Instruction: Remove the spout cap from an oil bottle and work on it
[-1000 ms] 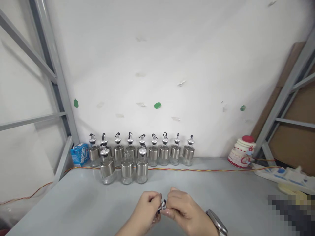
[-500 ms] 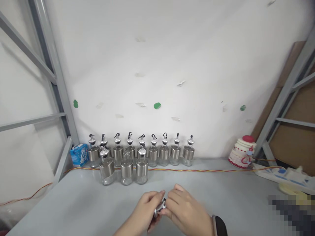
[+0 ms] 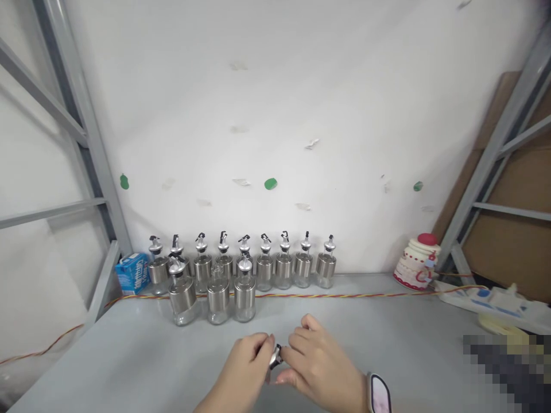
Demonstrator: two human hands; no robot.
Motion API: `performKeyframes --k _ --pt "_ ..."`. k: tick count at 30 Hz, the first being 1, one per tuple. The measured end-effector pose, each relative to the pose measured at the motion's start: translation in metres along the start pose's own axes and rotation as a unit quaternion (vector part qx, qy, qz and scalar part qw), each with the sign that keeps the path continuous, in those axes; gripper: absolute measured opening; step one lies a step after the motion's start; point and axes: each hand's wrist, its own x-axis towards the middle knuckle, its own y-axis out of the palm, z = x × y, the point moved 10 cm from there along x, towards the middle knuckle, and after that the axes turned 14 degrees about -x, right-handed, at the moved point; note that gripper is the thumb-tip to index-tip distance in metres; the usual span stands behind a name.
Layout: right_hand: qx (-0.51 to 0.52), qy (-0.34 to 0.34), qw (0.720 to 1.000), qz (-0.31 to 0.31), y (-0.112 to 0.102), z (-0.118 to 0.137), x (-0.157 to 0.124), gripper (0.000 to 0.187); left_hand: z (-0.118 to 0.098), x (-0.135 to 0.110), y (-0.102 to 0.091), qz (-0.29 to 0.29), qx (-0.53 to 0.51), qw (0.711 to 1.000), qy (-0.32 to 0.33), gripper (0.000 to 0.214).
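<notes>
A silver pour spout [image 3: 275, 360] with a black flap is between my hands, low over the table; fingers partly cover it. My left hand [image 3: 246, 367] is closed around it, thumb on its upper side. My right hand [image 3: 322, 362] has its index fingertip at the flap, while its thumb is apart below. Ahead stand three glass bottles with steel sleeves. The front left bottle [image 3: 183, 295] and front right bottle [image 3: 245, 295] carry spouts. Between them, the middle bottle [image 3: 218, 298] has a bare glass neck.
Several more spouted bottles [image 3: 303, 269] line the wall behind. A blue carton [image 3: 133, 274] is at the left, a cake-shaped jar [image 3: 416, 263] at the right. A twisted cable [image 3: 344, 295] crosses the grey table [image 3: 142, 355]. A white model boat [image 3: 495, 304] lies far right.
My right thumb and index finger have parted, and the right hand has drawn slightly away from the spout. The left hand still has the spout, now turned a little. The view has shifted slightly.
</notes>
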Motion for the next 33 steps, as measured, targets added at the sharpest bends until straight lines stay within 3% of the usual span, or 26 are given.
performKeyframes --k 6,9,14,18,22,25,29,31,33 --pt "0.003 0.071 0.997 -0.012 -0.008 -0.013 0.000 0.043 -0.035 -0.013 -0.003 -0.038 0.174 0.974 0.140 0.024" --pt "-0.013 0.094 0.995 -0.026 -0.010 -0.012 0.001 0.049 -0.036 -0.015 -0.006 -0.056 0.218 0.964 0.142 0.023" --pt "-0.021 0.144 0.989 -0.034 -0.009 -0.015 0.000 0.047 -0.033 -0.013 -0.012 -0.073 0.186 0.972 0.123 0.024" --pt "0.001 0.099 0.995 0.013 0.007 -0.009 0.002 0.042 -0.027 -0.011 -0.009 -0.070 0.189 0.969 0.140 0.021" --pt "0.054 0.024 0.996 0.073 0.027 0.005 -0.001 0.042 -0.009 0.000 -0.015 -0.075 0.114 0.988 0.076 0.018" --pt "0.035 0.017 0.998 0.045 0.023 0.006 -0.002 0.044 0.008 0.010 -0.015 -0.046 0.053 0.998 -0.003 0.026" --pt "0.031 0.028 0.999 -0.008 0.003 0.000 0.000 0.045 0.010 0.012 -0.009 0.002 0.031 0.999 -0.033 0.030" --pt "0.044 0.051 0.997 -0.022 -0.006 -0.007 0.002 0.049 -0.001 0.007 -0.011 -0.011 0.044 0.999 0.004 0.029" --pt "0.060 0.087 0.994 -0.025 -0.010 -0.016 0.002 0.051 -0.027 -0.002 -0.014 -0.050 0.107 0.987 0.110 0.026"
